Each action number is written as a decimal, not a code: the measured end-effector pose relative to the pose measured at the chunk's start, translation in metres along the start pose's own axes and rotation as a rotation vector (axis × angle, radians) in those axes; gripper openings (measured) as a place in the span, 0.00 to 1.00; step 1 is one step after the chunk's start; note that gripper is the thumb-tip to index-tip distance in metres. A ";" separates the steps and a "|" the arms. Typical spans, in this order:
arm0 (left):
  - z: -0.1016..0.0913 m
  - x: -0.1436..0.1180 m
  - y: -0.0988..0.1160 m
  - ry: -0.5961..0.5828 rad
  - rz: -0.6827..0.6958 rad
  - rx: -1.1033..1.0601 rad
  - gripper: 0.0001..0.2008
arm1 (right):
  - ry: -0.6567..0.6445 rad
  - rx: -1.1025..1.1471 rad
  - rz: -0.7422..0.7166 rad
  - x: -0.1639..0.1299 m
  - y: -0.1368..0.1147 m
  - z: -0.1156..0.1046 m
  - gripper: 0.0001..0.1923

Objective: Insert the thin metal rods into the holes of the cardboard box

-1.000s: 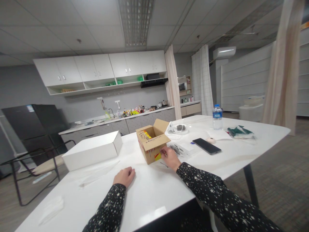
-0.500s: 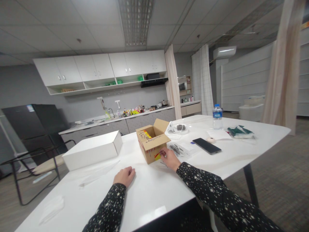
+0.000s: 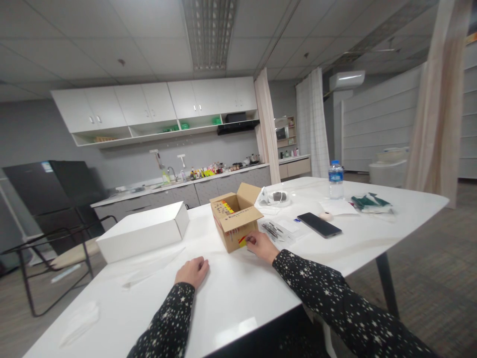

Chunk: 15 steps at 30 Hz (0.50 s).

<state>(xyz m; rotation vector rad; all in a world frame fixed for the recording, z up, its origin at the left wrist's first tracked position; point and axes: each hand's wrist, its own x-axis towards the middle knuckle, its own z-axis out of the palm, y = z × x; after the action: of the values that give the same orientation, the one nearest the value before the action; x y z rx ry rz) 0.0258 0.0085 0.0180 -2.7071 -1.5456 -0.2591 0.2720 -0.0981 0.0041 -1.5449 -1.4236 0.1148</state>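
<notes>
An open cardboard box [image 3: 233, 241] stands on the white table [image 3: 231, 293], its flaps folded out and small metal tools showing at its front face. My right hand [image 3: 263, 246] is at the box's near right corner, thumb and fingertips pinched together. Whatever is between those fingertips is too small to make out. Just beyond that hand, several slender metal tools [image 3: 273, 229] lie on clear plastic. My left hand [image 3: 192, 272] rests on the tabletop, left of and nearer than the box, with its fingers curled in and nothing visible in them.
A long white box [image 3: 143, 231] lies at the left. Thin clear plastic wraps [image 3: 80, 323] are near the left edge. To the right are a black phone [image 3: 319, 225], a water bottle [image 3: 336, 180] and a green packet [image 3: 370, 203]. A white coiled cable item [image 3: 276, 198] sits behind.
My right hand has dipped slightly at the box's corner. A thin piece seen below its fingers before is now hidden. My left hand has stayed put.
</notes>
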 end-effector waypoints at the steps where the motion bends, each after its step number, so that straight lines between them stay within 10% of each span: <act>1: 0.000 0.000 0.000 -0.002 -0.006 0.001 0.18 | -0.014 0.006 0.002 0.000 0.000 0.000 0.08; 15: -0.002 -0.001 0.000 -0.004 0.012 0.001 0.19 | -0.044 -0.097 -0.107 -0.002 -0.005 -0.005 0.10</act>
<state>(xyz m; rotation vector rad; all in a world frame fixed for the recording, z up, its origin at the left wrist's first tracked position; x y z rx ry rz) 0.0249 0.0073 0.0197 -2.7167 -1.5296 -0.2524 0.2714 -0.1040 0.0087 -1.5486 -1.5636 0.0157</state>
